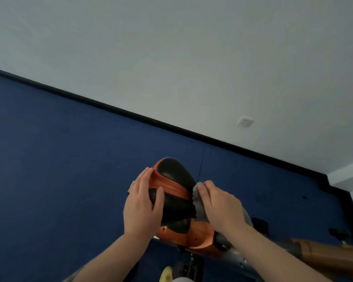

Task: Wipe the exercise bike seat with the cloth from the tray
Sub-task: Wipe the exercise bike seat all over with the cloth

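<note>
Now left hand (142,202) grips the black-and-orange padded bike seat (174,188), fingers wrapped over its edge; right hand (220,204) presses crumpled grey cloth (198,198) against its side, fingers curled.

Blue floor (69,159) meets a pale wall (171,47) along a black skirting (130,115), with a white socket (245,121).

Seat (174,176) between left hand (142,208) and right hand (220,206) (over cloth (199,202)).
</note>
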Demonstrator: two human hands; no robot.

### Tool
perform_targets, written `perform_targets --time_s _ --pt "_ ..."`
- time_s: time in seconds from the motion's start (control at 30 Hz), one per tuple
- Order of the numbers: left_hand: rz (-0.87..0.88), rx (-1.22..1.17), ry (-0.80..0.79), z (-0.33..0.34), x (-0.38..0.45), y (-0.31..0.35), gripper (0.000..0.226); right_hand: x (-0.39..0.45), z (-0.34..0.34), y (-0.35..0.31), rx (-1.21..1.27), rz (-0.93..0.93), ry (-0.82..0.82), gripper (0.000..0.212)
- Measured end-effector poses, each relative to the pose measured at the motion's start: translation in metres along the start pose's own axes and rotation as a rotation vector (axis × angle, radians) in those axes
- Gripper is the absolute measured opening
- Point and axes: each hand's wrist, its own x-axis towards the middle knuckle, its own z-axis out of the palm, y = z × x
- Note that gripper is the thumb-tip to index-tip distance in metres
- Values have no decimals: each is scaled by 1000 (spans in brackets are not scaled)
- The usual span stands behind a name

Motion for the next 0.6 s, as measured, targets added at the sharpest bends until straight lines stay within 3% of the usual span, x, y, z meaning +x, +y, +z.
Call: perform_targets --time_s 0.2,0.3,0.47,0.6 --pt "-42 25 -9 0 -3 0 52 43 1 -42 7 179 -103 62" --pt "-48 39 -14 0 -3 1 52 41 4 -43 42 152 -45 61" --pt "-47 31 -18 0 -4 -1 52 -10 8 -7 -16 -45 142 48" --pt "-43 19 8 3 -3 -2 51 -2 15 -24 22 38 184 57"
